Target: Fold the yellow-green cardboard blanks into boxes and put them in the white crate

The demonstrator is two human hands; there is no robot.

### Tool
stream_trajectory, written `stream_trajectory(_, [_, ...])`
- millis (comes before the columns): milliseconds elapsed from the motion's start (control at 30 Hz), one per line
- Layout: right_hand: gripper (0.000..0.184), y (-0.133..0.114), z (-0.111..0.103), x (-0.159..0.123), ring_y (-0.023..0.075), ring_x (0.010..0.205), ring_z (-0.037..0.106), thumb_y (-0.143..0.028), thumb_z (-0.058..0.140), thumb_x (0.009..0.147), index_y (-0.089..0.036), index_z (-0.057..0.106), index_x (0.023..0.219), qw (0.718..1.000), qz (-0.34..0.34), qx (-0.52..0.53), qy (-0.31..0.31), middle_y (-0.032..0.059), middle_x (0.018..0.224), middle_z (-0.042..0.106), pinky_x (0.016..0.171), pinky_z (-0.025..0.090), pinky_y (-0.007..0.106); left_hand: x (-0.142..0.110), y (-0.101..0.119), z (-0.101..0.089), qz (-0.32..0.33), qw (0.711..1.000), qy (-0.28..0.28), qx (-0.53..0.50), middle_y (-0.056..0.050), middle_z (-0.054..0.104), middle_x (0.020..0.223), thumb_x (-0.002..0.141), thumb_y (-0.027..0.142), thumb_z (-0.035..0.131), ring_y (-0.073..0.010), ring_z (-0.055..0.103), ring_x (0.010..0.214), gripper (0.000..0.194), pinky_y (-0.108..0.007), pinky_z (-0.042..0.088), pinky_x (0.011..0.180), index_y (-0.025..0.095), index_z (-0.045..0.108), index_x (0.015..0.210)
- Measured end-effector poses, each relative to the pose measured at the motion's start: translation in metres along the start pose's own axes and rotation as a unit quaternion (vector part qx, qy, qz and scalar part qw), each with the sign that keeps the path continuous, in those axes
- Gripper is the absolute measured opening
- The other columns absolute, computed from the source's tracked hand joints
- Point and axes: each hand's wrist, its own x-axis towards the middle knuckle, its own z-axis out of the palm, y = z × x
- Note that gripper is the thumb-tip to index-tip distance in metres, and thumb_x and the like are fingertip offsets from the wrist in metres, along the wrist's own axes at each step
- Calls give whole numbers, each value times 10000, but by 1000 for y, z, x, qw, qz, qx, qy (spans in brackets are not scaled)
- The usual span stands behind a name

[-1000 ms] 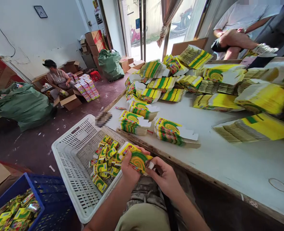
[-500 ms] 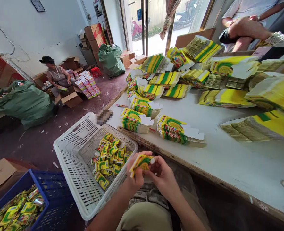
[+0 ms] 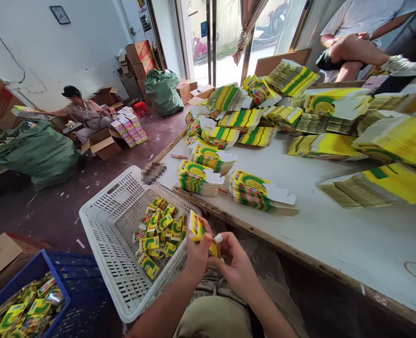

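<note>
Partly covered by left fingers (image 3: 204,245), right fingers (image 3: 230,241): yellow carton (image 3: 196,227).

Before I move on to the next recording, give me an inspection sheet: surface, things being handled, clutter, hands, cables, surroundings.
Surface: white table bearing stacks of flat cartons.
Things handled: one yellow-and-green carton in hand; small yellow boxes inside the white basket; packets in the blue crate.
Clutter: pale scrap on the dark floor.
Hands: left hand holds the carton; right hand pinches its near end.
Cables: one dark cable on the wall.
Surroundings: seated co-worker among cardboard boxes at left, green sack nearby; another seated person beyond the table at right.
</note>
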Motion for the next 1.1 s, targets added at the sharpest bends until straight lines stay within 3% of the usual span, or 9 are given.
stream_trajectory(133, [331,-2,-18,6,182,745,622,-486,706,807,-244,550,970,999,-26,10,32,10,811,645,667,516,273,0,5,-7,18,993,-98,-60,-59,644,1054,513,736,794,-206,612,876,867,-334,529,802,235,562,1181])
stream_trajectory(267, [214,-9,-28,8,172,694,636,-434,566,919,-227,613,944,992,-65,-103,37,19,785,682,626,520,255,7,-6,-9,-14,995,-37,-96,-16,709,812,688,476,814,-168,632,729,370,-303,524,743,188,705,893])
stream_trajectory(367, [206,-13,-39,10,151,588,600,-340,512,956,-225,646,849,968,-125,-207,66,-1,694,671,542,485,243,13,-8,-18,-27,994,-60,-85,-29,747,789,661,447,841,-194,661,715,316,-329,538,741,180,745,801])
stream_trajectory(567, [154,-21,-67,16,213,855,654,-195,557,948,-257,696,924,863,-311,-397,37,12,839,755,849,496,372,29,35,-52,42,955,-292,42,-150,531,1448,599,768,728,-361,473,1342,1016,-481,350,1130,221,486,1421])
stream_trajectory(700, [210,-24,-52,10,214,1037,629,-175,510,973,-292,681,934,832,-362,-421,-11,-15,915,745,1126,304,464,21,43,-42,56,884,-372,276,-144,501,1460,589,484,878,-362,482,1321,994,-499,366,1120,217,425,1433])
stream_trajectory(767, [169,-22,-43,7,260,1208,556,-256,585,942,-285,652,1094,843,-361,-396,53,46,1176,688,1148,286,505,12,36,-31,56,886,-348,303,-101,610,1313,696,352,806,-301,599,1165,763,-443,473,1012,228,458,1363])
stream_trajectory(867, [580,-14,-37,4,327,1345,448,-411,628,904,-227,442,1421,895,-271,-313,166,156,1456,484,1106,375,531,-1,25,-21,76,902,-286,315,-73,637,1208,747,281,743,-249,637,1042,673,-382,520,916,225,416,1333])
stream_trajectory(967, [523,-2,-33,3,276,1271,563,-477,444,985,-236,436,1449,979,-108,-157,72,124,1401,575,1044,481,432,-8,21,-19,138,895,-279,318,-119,559,1326,736,269,749,-267,596,1139,808,-399,499,962,211,293,1401])
stream_trajectory(1100, [570,12,-29,3,258,1252,596,-604,412,957,-264,521,1402,998,29,-28,-40,94,1360,630,1037,502,405,-9,22,-21,188,877,-300,325,-102,576,1255,693,164,713,-271,601,1121,642,-394,503,932,220,406,1254])
